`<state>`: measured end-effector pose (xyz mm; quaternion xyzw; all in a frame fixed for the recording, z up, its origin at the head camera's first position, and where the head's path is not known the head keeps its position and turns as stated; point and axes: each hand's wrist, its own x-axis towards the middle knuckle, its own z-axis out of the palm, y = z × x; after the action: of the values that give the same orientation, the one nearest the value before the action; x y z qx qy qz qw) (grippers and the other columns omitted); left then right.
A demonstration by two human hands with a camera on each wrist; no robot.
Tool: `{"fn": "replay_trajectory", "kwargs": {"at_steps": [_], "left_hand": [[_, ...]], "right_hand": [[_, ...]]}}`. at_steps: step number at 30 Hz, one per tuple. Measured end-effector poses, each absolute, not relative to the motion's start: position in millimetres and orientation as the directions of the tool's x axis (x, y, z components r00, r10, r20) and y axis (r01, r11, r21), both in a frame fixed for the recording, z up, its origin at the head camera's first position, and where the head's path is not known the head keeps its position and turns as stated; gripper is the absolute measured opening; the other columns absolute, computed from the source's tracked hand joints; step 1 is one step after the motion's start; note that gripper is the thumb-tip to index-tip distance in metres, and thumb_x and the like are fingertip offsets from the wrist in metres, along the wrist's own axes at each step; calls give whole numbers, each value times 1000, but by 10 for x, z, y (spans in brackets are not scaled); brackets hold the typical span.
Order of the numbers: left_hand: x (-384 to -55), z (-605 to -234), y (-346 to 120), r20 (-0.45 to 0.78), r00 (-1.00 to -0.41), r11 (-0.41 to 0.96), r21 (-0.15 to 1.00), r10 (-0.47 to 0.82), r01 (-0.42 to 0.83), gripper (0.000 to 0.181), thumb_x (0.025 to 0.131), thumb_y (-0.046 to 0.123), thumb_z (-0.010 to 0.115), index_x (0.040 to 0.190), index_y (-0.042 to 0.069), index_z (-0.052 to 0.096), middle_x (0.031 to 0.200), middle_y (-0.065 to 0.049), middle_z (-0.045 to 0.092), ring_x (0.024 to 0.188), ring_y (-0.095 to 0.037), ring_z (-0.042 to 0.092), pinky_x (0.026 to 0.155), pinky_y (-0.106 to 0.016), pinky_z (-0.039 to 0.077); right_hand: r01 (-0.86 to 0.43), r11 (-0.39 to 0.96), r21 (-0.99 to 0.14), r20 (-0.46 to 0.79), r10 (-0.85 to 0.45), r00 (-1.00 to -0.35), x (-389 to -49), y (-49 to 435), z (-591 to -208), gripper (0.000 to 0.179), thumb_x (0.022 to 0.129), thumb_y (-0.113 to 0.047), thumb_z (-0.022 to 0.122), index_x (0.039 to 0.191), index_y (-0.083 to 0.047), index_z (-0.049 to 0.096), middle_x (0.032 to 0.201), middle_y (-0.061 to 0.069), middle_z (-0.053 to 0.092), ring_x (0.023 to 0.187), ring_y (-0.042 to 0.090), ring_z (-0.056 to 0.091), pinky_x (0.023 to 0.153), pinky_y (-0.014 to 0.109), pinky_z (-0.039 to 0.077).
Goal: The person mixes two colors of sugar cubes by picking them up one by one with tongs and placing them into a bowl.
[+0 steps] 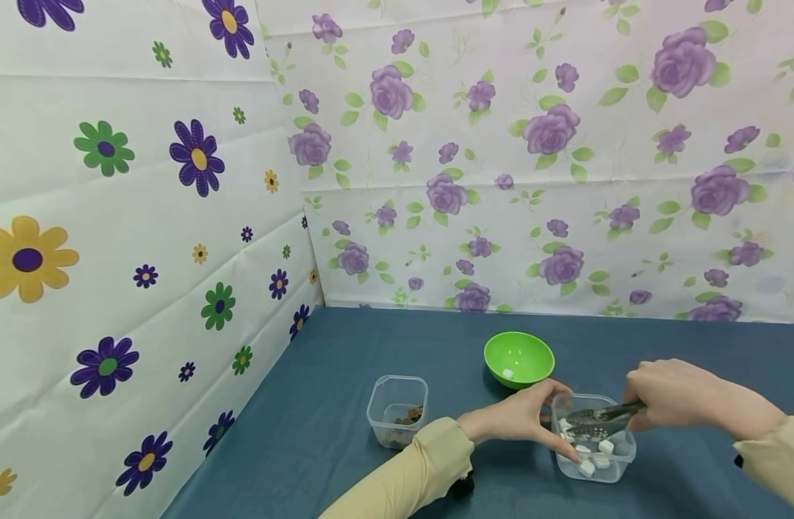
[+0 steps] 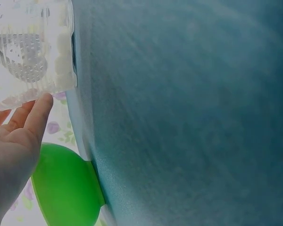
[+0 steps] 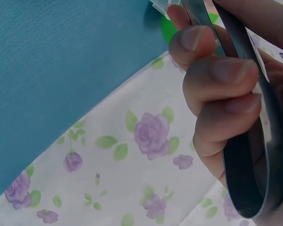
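My right hand (image 1: 678, 393) grips metal tongs (image 1: 624, 409), fingers wrapped round their handle. The perforated tong heads (image 2: 26, 59) are down inside a clear plastic container (image 1: 568, 470) holding several small white cube-like pieces (image 1: 606, 447). Whether a piece is between the heads cannot be made out. With thumb and fingers spread around its left side, my left hand (image 1: 510, 422) holds that container. In the right wrist view, the bent end of the tongs shows below the curled fingers (image 3: 221, 77). Behind the left hand, a green bowl (image 1: 518, 349) contains one white piece (image 1: 508, 374).
Left of my left forearm stands another clear plastic container (image 1: 380, 411) with brown chunks (image 1: 409, 416) in it. A blue cloth (image 1: 319, 418) covers the table. Flower-patterned sheets (image 1: 435, 238) hang along the back and left sides.
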<state>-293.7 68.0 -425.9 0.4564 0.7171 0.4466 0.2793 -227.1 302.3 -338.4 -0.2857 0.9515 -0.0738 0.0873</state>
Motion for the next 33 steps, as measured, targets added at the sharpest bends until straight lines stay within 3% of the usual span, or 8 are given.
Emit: {"fn": "replay_trajectory", "kwargs": {"at_steps": [13,33], "left_hand": [[-2923,-4253,679,13,-423,172,902,906,397,68,80,1,69,135,9,29,125,7,39,116,-7,38,88,-17,40],[-2931,-4259,680,13,-432,182,895,902,407,67,80,1,69,135,9,30,124,6,40,113,-6,40,87,-17,40]], "right_hand": [[-569,807,-160,-115,-587,-801,-2280,2977,-3415,21,73,-26,74,61,-31,59,54,-17,41,43,2,33,39,22,22],[-537,838,-98,-137,-546,-827,-2270,2918,-3418,19,70,-28,76,60,-29,61,53,-15,41,43,4,32,40,23,24]]}}
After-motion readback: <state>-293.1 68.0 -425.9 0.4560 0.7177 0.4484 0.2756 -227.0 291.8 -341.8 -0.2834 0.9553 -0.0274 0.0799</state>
